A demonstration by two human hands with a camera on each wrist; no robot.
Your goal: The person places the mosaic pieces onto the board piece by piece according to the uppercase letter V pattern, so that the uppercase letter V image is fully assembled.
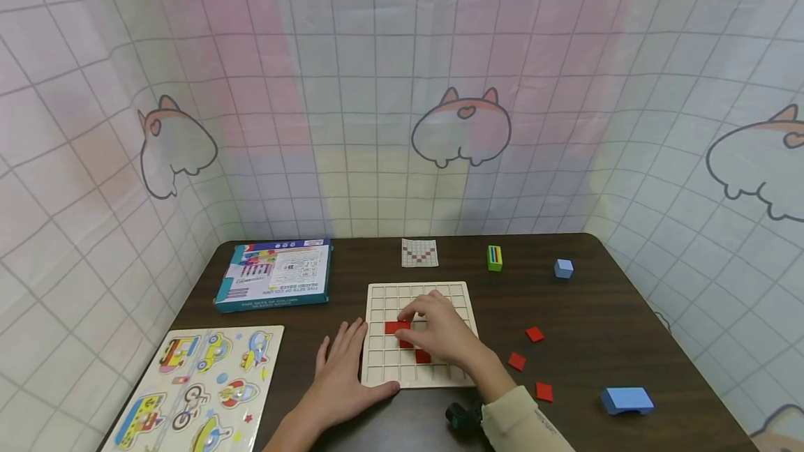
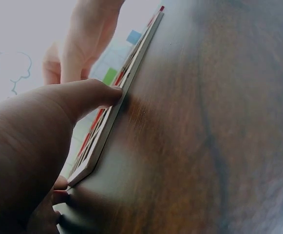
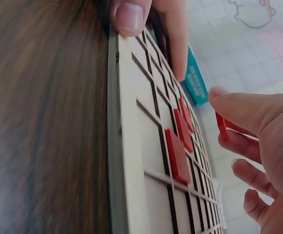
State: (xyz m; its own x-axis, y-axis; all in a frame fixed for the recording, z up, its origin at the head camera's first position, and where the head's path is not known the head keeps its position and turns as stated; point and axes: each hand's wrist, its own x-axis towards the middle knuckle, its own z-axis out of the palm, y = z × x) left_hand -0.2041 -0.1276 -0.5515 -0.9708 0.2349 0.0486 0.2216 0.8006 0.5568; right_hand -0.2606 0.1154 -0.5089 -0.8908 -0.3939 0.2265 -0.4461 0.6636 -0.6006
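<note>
A pale wooden grid board (image 1: 383, 368) lies on the table, with three red square tiles (image 3: 178, 156) seated in a diagonal line in its cells. My right hand (image 1: 440, 330) is above the board, pinching another red tile (image 3: 221, 126) between thumb and fingers; the right wrist view shows it raised off the surface. My left hand (image 1: 342, 375) steadies the board's near left corner: its thumb (image 2: 95, 95) rests on the near edge and its extended fingers lie along the left side. Three loose red tiles (image 1: 517, 361) are scattered right of the board.
Behind the board lies a small card with a grid pattern (image 1: 419, 253). A green block (image 1: 495, 259), a blue cube (image 1: 563, 268) and a blue arch block (image 1: 627, 400) stand to the right. At left are a boxed set (image 1: 276, 276) and a vehicle picture board (image 1: 207, 375).
</note>
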